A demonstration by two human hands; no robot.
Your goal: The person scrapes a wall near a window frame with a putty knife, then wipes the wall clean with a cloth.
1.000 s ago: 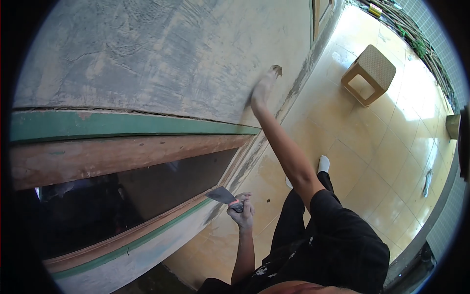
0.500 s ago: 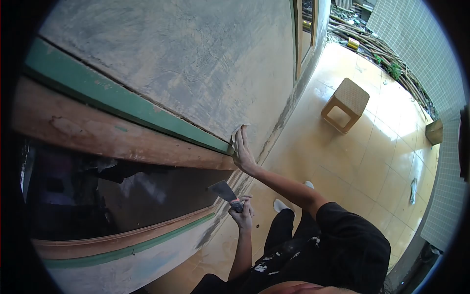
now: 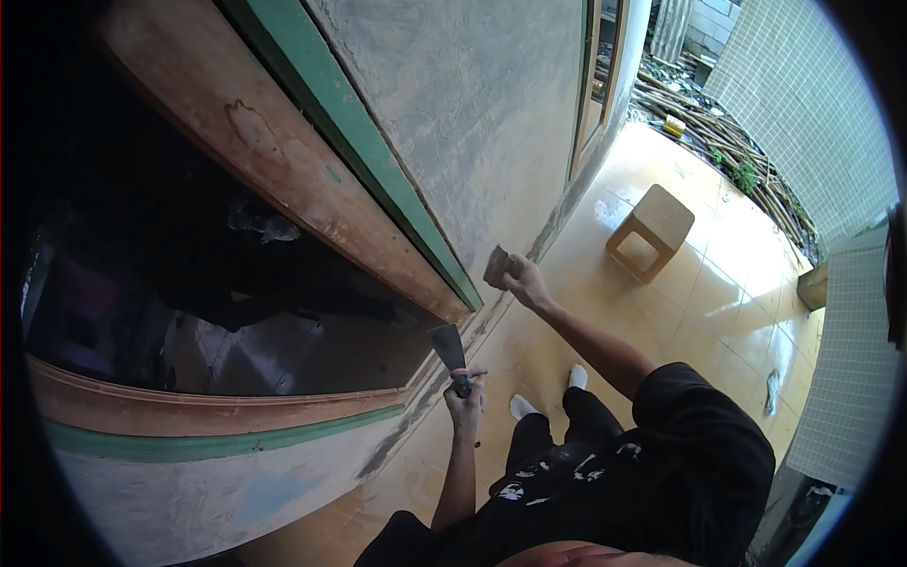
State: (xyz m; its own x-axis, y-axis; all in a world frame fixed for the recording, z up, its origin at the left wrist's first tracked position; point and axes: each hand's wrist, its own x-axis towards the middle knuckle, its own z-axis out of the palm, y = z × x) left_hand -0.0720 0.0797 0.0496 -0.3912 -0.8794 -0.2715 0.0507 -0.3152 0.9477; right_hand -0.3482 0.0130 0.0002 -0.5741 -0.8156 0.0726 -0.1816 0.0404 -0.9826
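Observation:
My left hand (image 3: 465, 406) is wrapped round the handle of a putty knife (image 3: 448, 350), its wide dark blade pointing up in front of the door opening. Pinched in my right hand (image 3: 525, 282) is a small brownish sanding piece (image 3: 496, 267), close to the grey plastered wall (image 3: 472, 104). The green-edged wooden door frame (image 3: 378, 241) runs down to a corner between both hands. Whether the sanding piece touches the wall, I cannot tell.
A tan plastic stool (image 3: 652, 231) stands on the shiny tiled floor (image 3: 699, 293). A crumpled cloth (image 3: 772, 391) lies at the right. Sticks (image 3: 727, 132) are piled beyond the floor's far edge. The dark doorway (image 3: 236, 312) opens at the left.
My right hand has come away from the frame's corner and now grips the sanding piece with bent fingers. My left hand still holds the putty knife, its blade more upright. The view has turned.

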